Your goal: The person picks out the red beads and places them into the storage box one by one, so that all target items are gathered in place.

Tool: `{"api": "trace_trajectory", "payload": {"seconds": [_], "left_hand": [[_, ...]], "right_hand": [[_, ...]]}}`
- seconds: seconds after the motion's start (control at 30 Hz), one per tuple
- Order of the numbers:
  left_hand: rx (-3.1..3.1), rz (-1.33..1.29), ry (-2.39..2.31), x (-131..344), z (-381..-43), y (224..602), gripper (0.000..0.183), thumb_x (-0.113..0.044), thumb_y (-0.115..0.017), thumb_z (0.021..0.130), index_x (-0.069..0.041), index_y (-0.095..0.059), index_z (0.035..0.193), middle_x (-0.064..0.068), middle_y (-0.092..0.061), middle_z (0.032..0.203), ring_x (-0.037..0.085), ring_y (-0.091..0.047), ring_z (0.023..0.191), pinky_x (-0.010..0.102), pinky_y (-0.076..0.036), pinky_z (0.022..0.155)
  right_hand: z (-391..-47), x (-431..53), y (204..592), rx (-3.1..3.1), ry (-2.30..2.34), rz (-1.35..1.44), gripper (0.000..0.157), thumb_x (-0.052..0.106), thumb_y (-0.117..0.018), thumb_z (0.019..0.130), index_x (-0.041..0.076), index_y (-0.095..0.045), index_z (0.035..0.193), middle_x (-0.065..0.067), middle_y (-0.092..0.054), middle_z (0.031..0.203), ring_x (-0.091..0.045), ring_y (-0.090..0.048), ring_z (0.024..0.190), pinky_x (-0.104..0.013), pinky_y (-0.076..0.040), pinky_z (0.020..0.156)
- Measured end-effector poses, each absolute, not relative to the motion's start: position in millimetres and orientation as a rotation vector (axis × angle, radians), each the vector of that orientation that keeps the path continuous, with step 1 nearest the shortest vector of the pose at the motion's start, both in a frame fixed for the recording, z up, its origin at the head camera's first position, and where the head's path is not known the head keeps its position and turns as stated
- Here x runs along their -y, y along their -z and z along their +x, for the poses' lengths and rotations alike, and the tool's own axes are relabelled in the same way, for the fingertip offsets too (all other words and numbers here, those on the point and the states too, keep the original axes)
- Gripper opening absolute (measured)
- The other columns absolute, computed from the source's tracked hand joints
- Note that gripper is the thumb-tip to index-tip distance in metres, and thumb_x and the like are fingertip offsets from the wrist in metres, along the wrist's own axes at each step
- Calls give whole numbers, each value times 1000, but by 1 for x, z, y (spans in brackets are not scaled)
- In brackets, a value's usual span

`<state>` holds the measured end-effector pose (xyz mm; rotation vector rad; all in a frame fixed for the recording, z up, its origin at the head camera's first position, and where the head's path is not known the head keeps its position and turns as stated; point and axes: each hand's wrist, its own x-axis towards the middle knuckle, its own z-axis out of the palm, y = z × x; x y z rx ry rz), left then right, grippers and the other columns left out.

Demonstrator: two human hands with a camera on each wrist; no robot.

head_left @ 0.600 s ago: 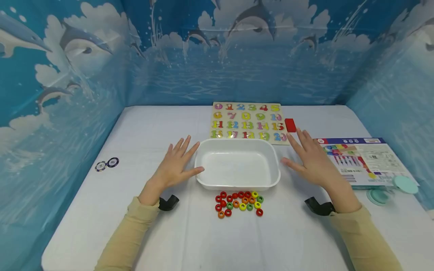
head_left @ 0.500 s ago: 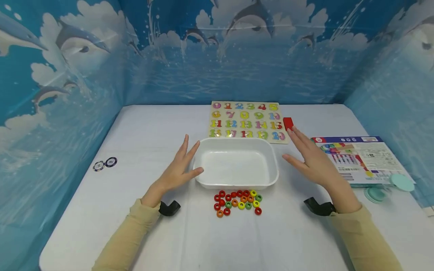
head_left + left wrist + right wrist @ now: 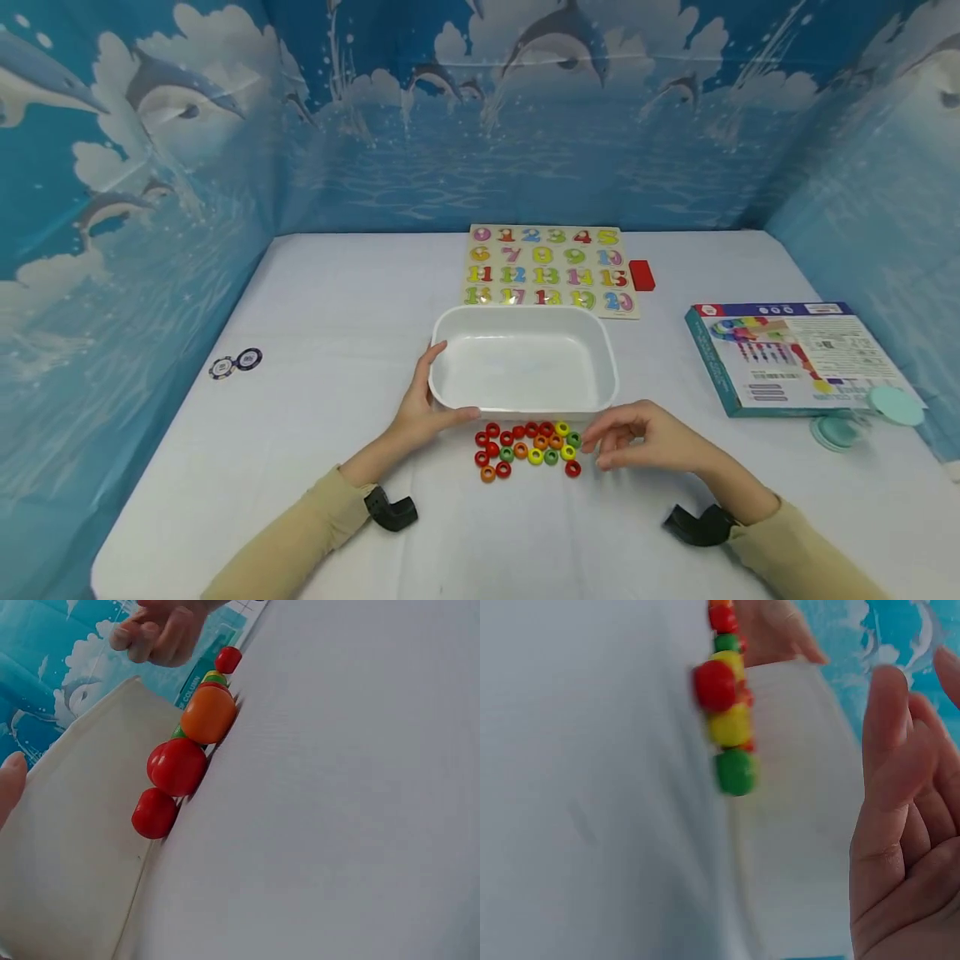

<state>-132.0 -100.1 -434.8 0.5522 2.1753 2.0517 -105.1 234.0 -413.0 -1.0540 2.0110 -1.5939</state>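
Observation:
A white tray (image 3: 522, 367) sits mid-table. My left hand (image 3: 420, 417) holds its front left corner, thumb along the front rim and fingers at the left side; most of those fingers are hidden. In front of the tray lies a cluster of ring-shaped beads (image 3: 536, 456) in red, orange, yellow and green. My right hand (image 3: 641, 435) is just right of the cluster, fingers loosely bent and holding nothing. The green bead (image 3: 573, 439) is nearest its fingertips. In the right wrist view, a gap shows between the right hand (image 3: 907, 825) and the beads (image 3: 727, 712).
Behind the tray lies a number puzzle board (image 3: 551, 268) with a red block (image 3: 642, 275) beside it. A flat box (image 3: 802, 358) and a small round container with its mint lid open (image 3: 840, 432) are at the right. Two round chips (image 3: 236, 363) lie far left.
Both hands were spread beside the tray. The left has come down to its front left corner. The right has moved toward me and leftward to the beads, its fingers bending. Tray and beads have stayed put.

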Motion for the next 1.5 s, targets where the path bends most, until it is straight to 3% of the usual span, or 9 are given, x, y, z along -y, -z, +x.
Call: {"api": "trace_trajectory", "payload": {"seconds": [0.1, 0.53, 0.67, 0.97, 1.27, 1.5], "left_hand": [[-2185, 534, -2064, 97, -131, 435, 99, -4, -77, 67, -9, -12, 141, 12, -8, 146, 35, -17, 130, 48, -15, 105], [-2255, 558, -2054, 95, -135, 436, 100, -11, -77, 69, -9, -9, 142, 16, -9, 146, 34, -11, 132, 50, -14, 105], [-2259, 562, -2053, 93, -138, 437, 99, -10, -77, 69, -9, -9, 142, 13, -8, 147, 35, -10, 132, 50, -13, 105], [-2269, 566, -2049, 91, -141, 438, 99, -6, -76, 70, -9, -9, 142, 9, -4, 147, 34, -9, 132, 49, -14, 105], [-2287, 563, -2029, 92, -143, 440, 106, -9, -77, 69, -11, -2, 143, 12, -4, 148, 30, -7, 133, 46, -11, 106], [-2298, 551, -2031, 94, -151, 460, 115, -23, -80, 67, -23, 5, 143, -2, -4, 148, 15, -7, 134, 39, -12, 107]], "right_hand": [[-103, -236, 428, -1992, 1577, -1066, 27, -7, -64, 77, 3, -63, 102, -16, -64, 84, -17, -58, 64, -28, -50, 51], [-103, -225, 430, -2089, 1509, -1107, 25, -1, -70, 74, 0, -63, 98, -9, -63, 77, -13, -52, 60, -24, -44, 47], [-103, -223, 438, -2126, 1522, -1119, 25, -2, -71, 72, 3, -65, 95, -6, -64, 77, -12, -53, 60, -24, -44, 46], [-103, -217, 461, -2206, 1440, -1155, 23, 14, -73, 74, 15, -67, 96, 5, -64, 82, -8, -56, 67, -22, -47, 51], [-104, -216, 460, -2248, 1397, -1200, 21, 16, -71, 76, 18, -67, 97, 7, -65, 89, -6, -55, 68, -21, -47, 51], [-98, -212, 447, -2287, 1383, -1231, 19, 11, -71, 76, 15, -67, 94, 4, -65, 87, -5, -54, 67, -20, -47, 50]]}}
